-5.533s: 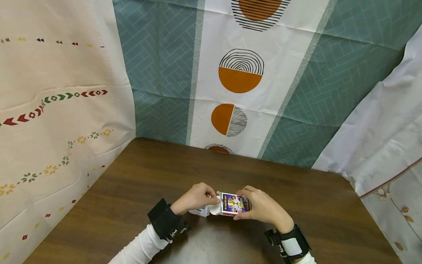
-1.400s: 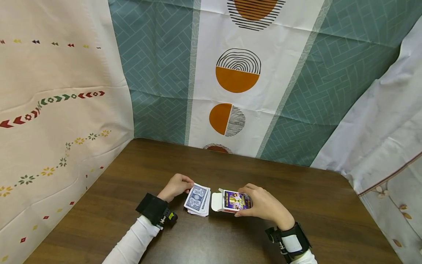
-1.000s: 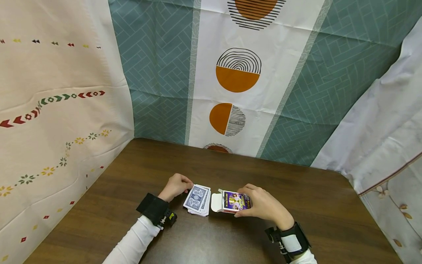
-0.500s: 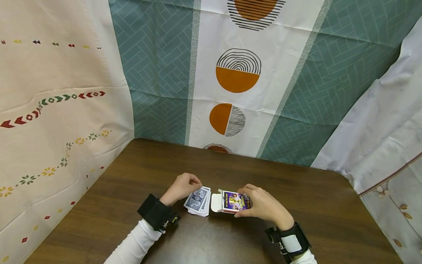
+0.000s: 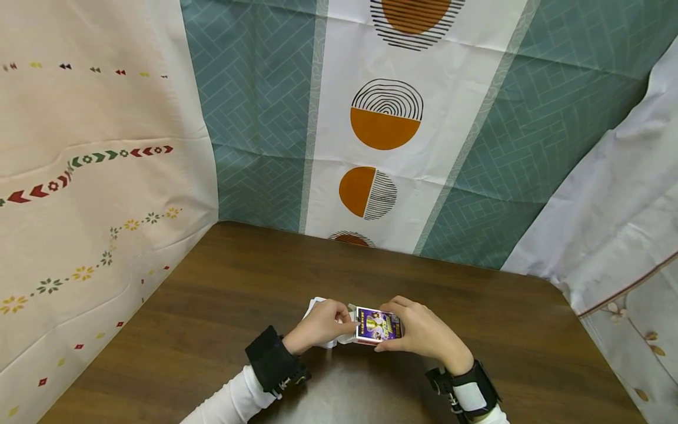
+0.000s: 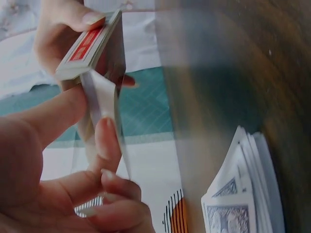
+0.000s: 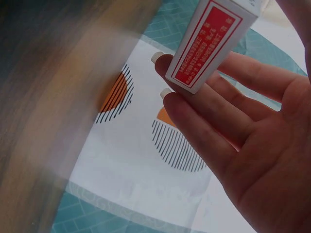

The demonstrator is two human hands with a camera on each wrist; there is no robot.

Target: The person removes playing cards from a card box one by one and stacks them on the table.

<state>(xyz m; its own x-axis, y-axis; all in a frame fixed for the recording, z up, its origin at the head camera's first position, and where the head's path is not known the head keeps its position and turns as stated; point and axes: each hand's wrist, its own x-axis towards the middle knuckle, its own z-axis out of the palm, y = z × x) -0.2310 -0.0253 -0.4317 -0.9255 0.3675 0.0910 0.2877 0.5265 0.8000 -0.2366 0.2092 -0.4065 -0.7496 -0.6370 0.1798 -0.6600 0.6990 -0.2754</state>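
My right hand (image 5: 426,334) grips a small purple and white playing-card box (image 5: 378,325) by its right end, thumb on the near side and fingers on the far side. Its red-printed narrow side (image 7: 209,46) shows in the right wrist view. At the box's open left end, my left hand (image 5: 323,325) pinches a thin playing card between thumb and finger, mostly hidden, beside the white flap (image 6: 108,97). Under and behind the left hand lies an uneven stack of playing cards (image 5: 315,304) with blue patterned backs (image 6: 228,216), largely covered in the head view.
Brown wooden table (image 5: 254,271) lies under everything. A green and white patterned cloth (image 5: 265,118) hangs behind it, with a cream cloth (image 5: 106,206) on the left and a white one (image 5: 609,235) on the right. Both wrists wear black straps (image 5: 272,359).
My left hand has moved from the far edge of the card stack rightward to the box's open end, now covering much of the stack. The right hand still holds the box in place.
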